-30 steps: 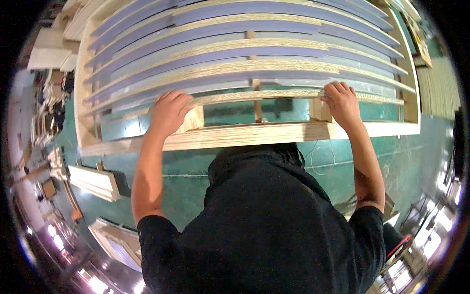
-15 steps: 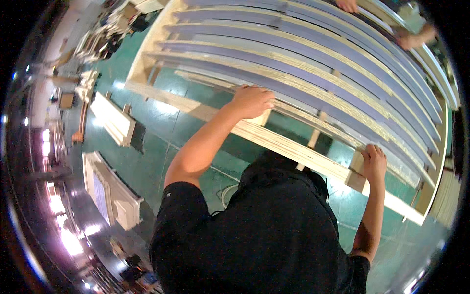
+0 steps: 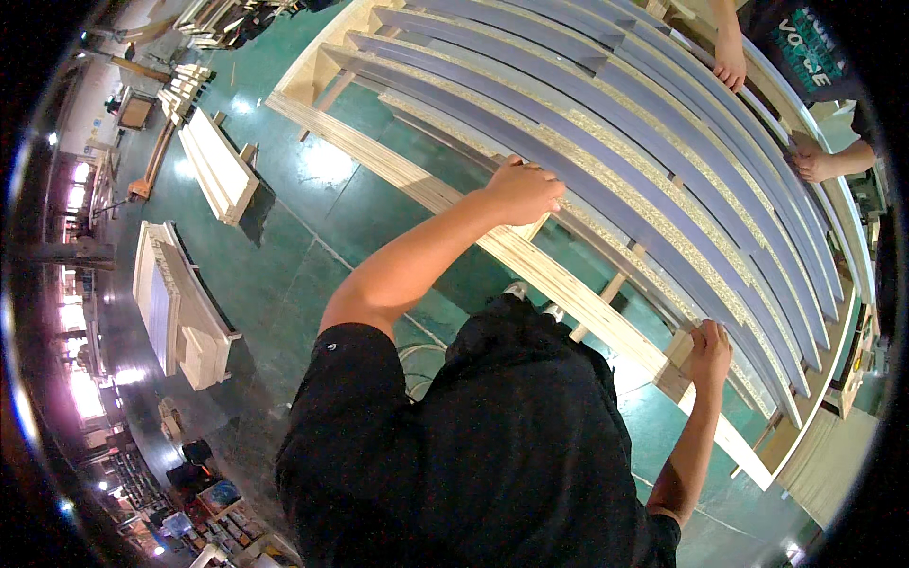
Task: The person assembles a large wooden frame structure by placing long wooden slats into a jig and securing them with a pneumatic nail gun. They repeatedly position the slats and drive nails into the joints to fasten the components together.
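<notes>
A large pale wooden frame [image 3: 549, 270] with several long grey-violet slats [image 3: 653, 232], faced in places with speckled chipboard, lies before me. My left hand [image 3: 523, 192] bends over a long narrow board [image 3: 606, 244] just inside the frame's near rail, its fingers curled over the edge. Farther right along that board, my right hand [image 3: 710, 354] grips it beside a small wooden block [image 3: 680, 346]. The undersides of both hands' fingers are hidden.
Across the frame, a co-worker's hands [image 3: 729, 64] rest at the far side. On the green floor [image 3: 312, 265] to the left lie a long white panel assembly [image 3: 216, 163] and a boxy wooden piece [image 3: 185, 308]. Stacked timber [image 3: 222, 21] stands at the back left.
My view has turned, so the frame appears tilted more steeply. Both my hands keep their hold on the board. More of the co-worker's arms and dark shirt shows.
</notes>
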The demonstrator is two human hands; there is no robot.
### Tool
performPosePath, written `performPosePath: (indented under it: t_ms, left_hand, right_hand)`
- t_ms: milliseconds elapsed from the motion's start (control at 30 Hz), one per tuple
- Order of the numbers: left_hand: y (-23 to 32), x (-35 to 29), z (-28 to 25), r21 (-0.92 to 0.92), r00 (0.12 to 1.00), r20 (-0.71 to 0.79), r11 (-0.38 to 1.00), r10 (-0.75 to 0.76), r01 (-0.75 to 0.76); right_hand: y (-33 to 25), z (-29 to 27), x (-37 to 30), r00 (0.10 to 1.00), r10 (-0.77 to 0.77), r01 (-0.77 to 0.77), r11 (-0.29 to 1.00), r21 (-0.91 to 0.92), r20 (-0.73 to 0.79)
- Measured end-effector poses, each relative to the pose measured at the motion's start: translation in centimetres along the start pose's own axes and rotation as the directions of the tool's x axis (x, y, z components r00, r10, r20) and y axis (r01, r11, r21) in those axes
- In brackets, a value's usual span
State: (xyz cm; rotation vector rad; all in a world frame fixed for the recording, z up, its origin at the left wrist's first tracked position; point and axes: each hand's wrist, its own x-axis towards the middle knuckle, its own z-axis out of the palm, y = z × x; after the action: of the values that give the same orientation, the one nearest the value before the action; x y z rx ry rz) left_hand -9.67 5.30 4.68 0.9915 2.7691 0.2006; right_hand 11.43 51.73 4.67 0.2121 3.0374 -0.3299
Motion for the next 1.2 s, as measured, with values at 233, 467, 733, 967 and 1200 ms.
performPosePath:
  t_ms: [233, 467, 733, 967, 1200]
  left_hand:
    - [0.2, 0.7, 0.4, -0.021, 1.000, 0.000, 1.000, -0.007, 0.007]
    - [-1.8, 0.2, 1.2, -0.069, 0.995, -0.090, 0.996, 0.044, -0.050]
    - [-0.7, 1.3, -1.5, -0.010, 0.987, 0.157, 1.000, 0.020, -0.019]
    - [-1.9, 1.3, -1.0, -0.075, 0.965, 0.170, 0.979, 0.199, -0.189]
    - [0.6, 1.8, -3.7, -0.057, 0.904, 0.426, 0.998, 0.018, 0.007]
  right_hand:
    - [0.0, 0.6, -0.3, 0.973, -0.121, 0.126, 0.992, 0.014, -0.197]
    - [-1.0, 1.7, -0.8, 0.988, 0.024, -0.036, 0.997, -0.073, -0.153]
    - [-0.6, 1.4, -4.2, 0.932, 0.213, -0.228, 0.973, -0.019, -0.294]
    - [-0.2, 2.5, -4.6, 0.921, 0.187, -0.223, 0.973, -0.067, -0.341]
    - [-1.5, 1.5, -5.8, 0.949, 0.251, -0.258, 0.966, -0.016, -0.192]
